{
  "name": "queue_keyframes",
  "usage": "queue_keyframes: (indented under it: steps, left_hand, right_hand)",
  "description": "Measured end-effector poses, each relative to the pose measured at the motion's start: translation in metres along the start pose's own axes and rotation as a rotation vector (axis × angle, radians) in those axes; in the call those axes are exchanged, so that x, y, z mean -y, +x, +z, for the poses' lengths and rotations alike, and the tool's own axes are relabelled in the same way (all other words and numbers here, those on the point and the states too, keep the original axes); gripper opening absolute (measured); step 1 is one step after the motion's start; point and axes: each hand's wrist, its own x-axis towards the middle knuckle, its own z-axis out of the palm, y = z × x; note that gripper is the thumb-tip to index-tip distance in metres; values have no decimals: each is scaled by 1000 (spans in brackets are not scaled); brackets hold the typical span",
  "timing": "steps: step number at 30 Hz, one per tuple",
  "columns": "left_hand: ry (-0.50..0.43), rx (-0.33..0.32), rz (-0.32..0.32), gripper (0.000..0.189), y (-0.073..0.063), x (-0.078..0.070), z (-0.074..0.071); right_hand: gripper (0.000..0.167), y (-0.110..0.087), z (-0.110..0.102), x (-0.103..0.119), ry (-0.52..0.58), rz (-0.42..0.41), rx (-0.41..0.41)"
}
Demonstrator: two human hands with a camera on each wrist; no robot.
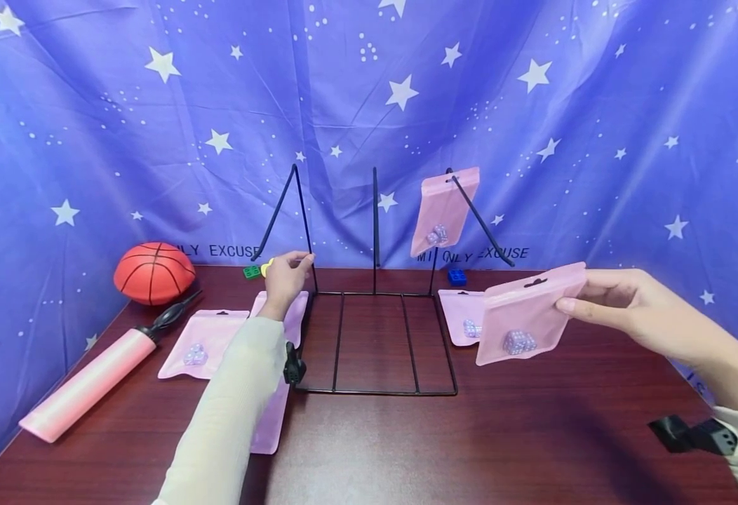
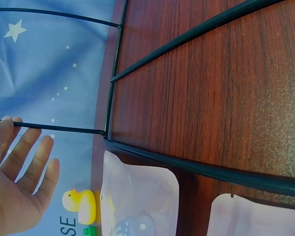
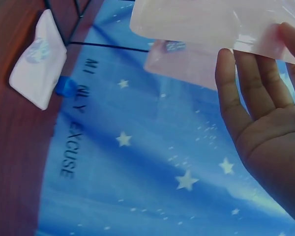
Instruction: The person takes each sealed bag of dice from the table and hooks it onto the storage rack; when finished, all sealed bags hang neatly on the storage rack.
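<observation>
- Held pouch [image 1: 508, 312]: in the air at the right, nearer than the hanging pouch [image 1: 441, 214], its slot [image 1: 536, 283] uncovered.
- Right hand [image 1: 634, 308]: thumb and fingers pinch the pouch's right edge; a light grip clear of the slot seems best, dice [image 1: 519, 342] low.
- Left hand [image 1: 285, 284]: thumb and forefinger pinch the left upright [image 2: 64, 129], other fingers spread; steady hold should limit tipping of the rack [image 1: 375, 293].
- Lying pouch [image 1: 459, 308]: just right of the rack; best not brushed.

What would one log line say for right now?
Left hand: pinches black rack at left upright | Right hand: holds pink bag with dice | Right prong: second pink bag hanging
</observation>
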Motion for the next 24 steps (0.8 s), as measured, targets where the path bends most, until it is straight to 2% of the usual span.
queue_keyframes:
  steps: [9,18,24]
  left_hand:
    - [0,10,-3,30,-2,-2,-2]
    - [-4,19,-6,31,-3,-3,-2]
    - [7,17,-8,31,-3,-2,-2]
  right_hand:
    - [28,9,2,29,-12,-38,-38]
    - [33,17,9,24,29,-47,-46]
    - [25,22,15,23,40,-13,-62]
